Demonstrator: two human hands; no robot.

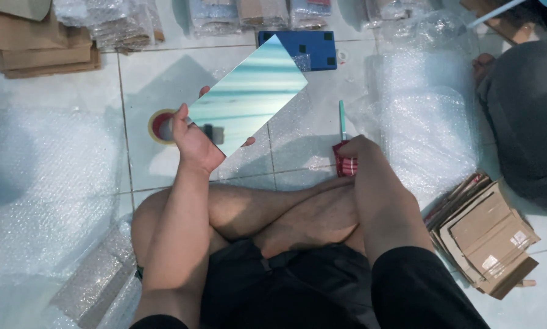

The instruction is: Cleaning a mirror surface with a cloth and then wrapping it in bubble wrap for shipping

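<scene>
— What have your hands got hold of?

— My left hand [194,143] holds a rectangular mirror panel with a blue-green sheen [249,94] by its lower corner, thumb on the face and fingers curled behind it. It is up in the air over the white tiled floor [163,73], touching nothing else. My right hand [355,152] is closed in a loose fist on a red checked cloth [345,166] just past my crossed legs. A thin teal pen [341,119] lies on the tile right beyond it.

— Which way does the mirror run?

— Tilted like a diamond. Its long axis goes from my left hand up and to the right, and the top corner points at a dark blue flat panel with black square pads [313,47] on the floor ahead.

— Any room around it?

— Bare tile under the mirror and between my two hands. A roll of tan tape with a red core [162,126] sits just left of my left hand. Sheets of clear bubble wrap [42,183] cover the floor to the left, with more on the right.

— And the packages?

— Flattened brown cardboard boxes [490,237] with small white labels are stacked at my right knee. More brown cardboard lies top left, and bubble-wrapped bundles line the far edge. Another person's grey-clad leg [523,116] is at the far right.
</scene>
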